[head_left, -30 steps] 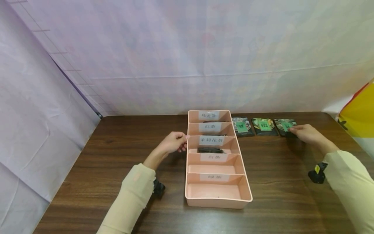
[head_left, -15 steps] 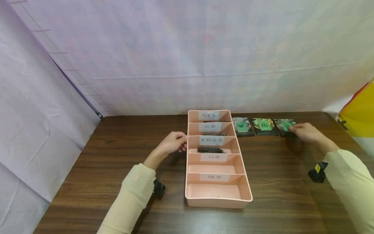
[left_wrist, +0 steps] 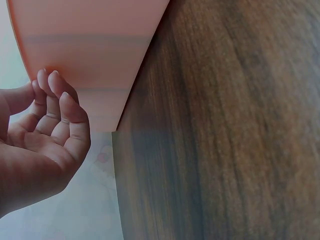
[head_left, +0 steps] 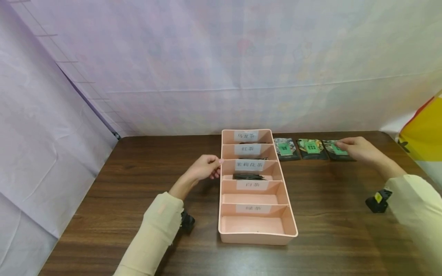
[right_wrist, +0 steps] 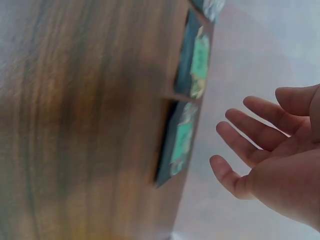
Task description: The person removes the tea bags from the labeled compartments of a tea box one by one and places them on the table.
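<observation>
A long pink divided box [head_left: 257, 238] stands on the wooden table, its compartments marked with white Chinese tea labels. My left hand [head_left: 205, 168] pinches its left rim between thumb and forefinger, beside the jasmine tea compartment; the left wrist view shows the fingertips against the outer wall [left_wrist: 90, 60]. Three dark tea packets with green labels lie in a row right of the box. Over the rightmost packet [head_left: 340, 154] is my right hand [head_left: 362, 151], overlapping it in the head view. Its fingers [right_wrist: 255, 130] are spread and hold nothing in the right wrist view, apart from that packet.
Dark packets [head_left: 248, 176] lie in the third compartment from the back, and dark edges show in the two behind it. The middle packet [head_left: 312, 149] and the left packet [head_left: 286, 149] lie near the table's back edge. A pale curtain [head_left: 207, 69] hangs behind.
My right hand has lifted slightly and shifted back, its fingers now off the rightmost packet, which stays on the table. My left hand and the box have not moved.
</observation>
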A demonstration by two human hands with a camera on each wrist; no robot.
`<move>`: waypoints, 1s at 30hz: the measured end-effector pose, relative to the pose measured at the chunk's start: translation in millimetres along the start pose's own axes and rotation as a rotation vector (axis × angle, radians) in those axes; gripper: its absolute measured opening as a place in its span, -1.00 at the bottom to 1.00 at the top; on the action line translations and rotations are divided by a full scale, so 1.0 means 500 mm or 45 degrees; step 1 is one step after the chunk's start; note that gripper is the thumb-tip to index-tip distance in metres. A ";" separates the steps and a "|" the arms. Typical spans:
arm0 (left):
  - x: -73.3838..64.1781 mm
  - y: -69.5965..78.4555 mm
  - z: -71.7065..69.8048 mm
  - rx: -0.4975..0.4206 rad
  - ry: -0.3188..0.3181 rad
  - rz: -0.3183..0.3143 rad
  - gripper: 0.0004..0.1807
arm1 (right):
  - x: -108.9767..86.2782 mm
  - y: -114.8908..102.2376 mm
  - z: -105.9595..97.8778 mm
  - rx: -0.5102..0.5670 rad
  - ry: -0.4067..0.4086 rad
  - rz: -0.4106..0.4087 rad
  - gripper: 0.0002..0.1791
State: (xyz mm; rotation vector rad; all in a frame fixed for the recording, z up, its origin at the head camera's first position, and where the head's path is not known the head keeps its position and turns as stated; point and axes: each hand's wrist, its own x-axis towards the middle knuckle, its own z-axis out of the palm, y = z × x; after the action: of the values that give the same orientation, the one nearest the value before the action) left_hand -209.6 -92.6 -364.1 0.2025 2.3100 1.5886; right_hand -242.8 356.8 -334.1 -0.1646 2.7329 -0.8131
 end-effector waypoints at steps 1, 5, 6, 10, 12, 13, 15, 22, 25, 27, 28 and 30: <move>0.000 0.000 0.000 -0.001 0.000 0.000 -0.69 | -0.001 -0.007 0.000 -0.007 0.005 -0.015 -0.24; 0.002 -0.001 -0.001 0.001 -0.003 0.005 -0.69 | -0.004 -0.040 0.000 -0.022 0.003 -0.053 -0.27; 0.003 -0.002 -0.001 0.001 -0.004 0.003 -0.69 | -0.005 -0.049 0.001 -0.038 0.014 -0.067 -0.28; 0.005 -0.004 -0.001 -0.002 -0.007 0.008 -0.70 | -0.012 -0.085 0.006 -0.089 0.043 -0.133 -0.34; 0.005 -0.004 0.000 -0.002 -0.007 0.012 -0.70 | -0.016 -0.104 0.012 -0.098 0.055 -0.176 -0.39; 0.005 -0.005 0.000 -0.002 -0.007 0.014 -0.70 | -0.019 -0.114 0.016 -0.092 0.053 -0.195 -0.41; 0.006 -0.005 0.000 0.001 -0.007 0.018 -0.70 | -0.024 -0.133 0.024 -0.072 0.053 -0.229 -0.45; 0.007 -0.005 0.000 0.004 -0.010 0.025 -0.70 | -0.035 -0.181 0.047 -0.016 0.035 -0.311 -0.51; 0.006 -0.004 0.000 0.008 -0.010 0.028 -0.70 | -0.039 -0.194 0.058 0.015 0.027 -0.369 -0.55; 0.005 -0.004 0.000 0.009 -0.009 0.030 -0.70 | -0.041 -0.202 0.065 0.030 0.025 -0.415 -0.59; 0.005 -0.004 0.000 0.011 -0.009 0.030 -0.70 | -0.043 -0.207 0.069 0.041 0.023 -0.447 -0.60; 0.005 -0.004 0.000 0.012 -0.008 0.030 -0.70 | -0.046 -0.216 0.076 0.047 0.019 -0.491 -0.64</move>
State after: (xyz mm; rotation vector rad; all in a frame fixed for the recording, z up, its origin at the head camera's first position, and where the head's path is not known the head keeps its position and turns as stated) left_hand -211.7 -92.6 -366.4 0.2376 2.3191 1.5867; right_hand -206.4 251.5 -299.7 -0.6962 2.7354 -0.9626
